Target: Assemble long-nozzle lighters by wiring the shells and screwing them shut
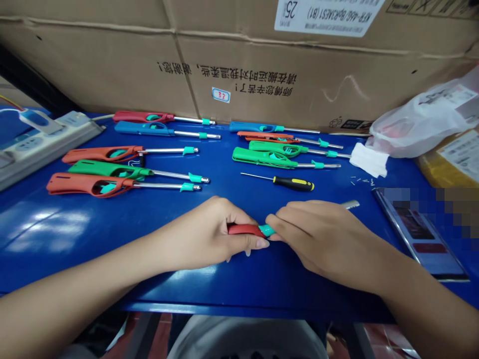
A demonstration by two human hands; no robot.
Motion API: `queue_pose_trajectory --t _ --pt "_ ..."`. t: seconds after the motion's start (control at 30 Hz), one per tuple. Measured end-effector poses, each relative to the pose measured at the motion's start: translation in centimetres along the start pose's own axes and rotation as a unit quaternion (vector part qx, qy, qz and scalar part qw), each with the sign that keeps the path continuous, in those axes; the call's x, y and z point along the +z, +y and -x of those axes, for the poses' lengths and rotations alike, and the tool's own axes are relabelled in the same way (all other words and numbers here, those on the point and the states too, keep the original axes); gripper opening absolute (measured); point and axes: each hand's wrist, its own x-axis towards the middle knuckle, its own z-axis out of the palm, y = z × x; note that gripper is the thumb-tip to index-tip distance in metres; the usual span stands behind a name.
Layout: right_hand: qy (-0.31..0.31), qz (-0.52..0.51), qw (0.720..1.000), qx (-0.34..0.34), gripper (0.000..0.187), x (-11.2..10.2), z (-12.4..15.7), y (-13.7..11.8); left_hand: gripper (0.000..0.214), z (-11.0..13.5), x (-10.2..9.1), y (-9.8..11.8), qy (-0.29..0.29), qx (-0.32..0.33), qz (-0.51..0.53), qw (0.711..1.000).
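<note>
Near the front of the blue table, my left hand (213, 234) is closed around the red handle of a long-necked lighter (245, 229). My right hand (322, 239) pinches the same lighter at its teal part, where it meets the red end. A bit of metal tube pokes out beyond my right knuckles; most of the lighter is hidden under my fingers. Just behind my hands lies a black-and-yellow screwdriver (294, 183), its shaft pointing left. Orange lighters (93, 184) and a green lighter (108, 168) rest at the left, all with metal necks to the right.
More lighters (265, 158) lie at the back right. Tiny screws (362, 180) are scattered near a white folded piece (369, 159). A phone (421, 239) lies at right, a plastic bag (422, 119) behind it. A power strip (48, 139) stands left; a cardboard box (130, 70) walls the back.
</note>
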Motion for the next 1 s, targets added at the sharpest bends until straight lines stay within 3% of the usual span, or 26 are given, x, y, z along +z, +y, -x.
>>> queue_pose_trajectory --t 0.23,0.53,1.0 --pt "-0.013 0.012 1.000 -0.008 0.037 -0.3 0.5 -0.2 0.028 -0.4 -0.2 -0.2 -0.047 -0.017 0.048 0.998" --pt "-0.071 -0.032 0.997 0.009 0.028 0.0 0.6 -0.1 0.024 -0.5 0.4 -0.2 -0.038 -0.032 0.045 0.998" --pt "-0.033 -0.013 0.999 -0.003 0.026 1.0 0.5 -0.7 0.029 -1.2 0.4 -0.6 -0.047 -0.052 0.095 0.993"
